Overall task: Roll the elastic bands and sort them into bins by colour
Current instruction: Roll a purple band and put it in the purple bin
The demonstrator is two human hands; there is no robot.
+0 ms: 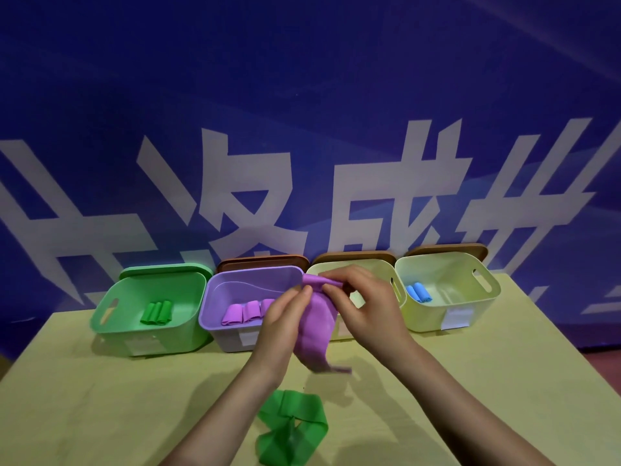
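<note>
Left hand [285, 317]: the upper part of the purple band [316, 331] is pinched between thumb and fingers.
Right hand [361, 302]: the rolled top end of the same band is gripped by curled fingers.
Purple band: held above the table [100, 415], in front of the purple bin [218, 317]; its lower end hangs loose.
Purple bin: three purple rolls [248, 312] are kept inside.
Green bin [111, 327]: green rolls [157, 312] are seen inside.
Right bin [487, 304]: blue rolls [417, 292] are seen inside.
Green band [292, 428]: laid unrolled on the table, near the forearms.
</note>
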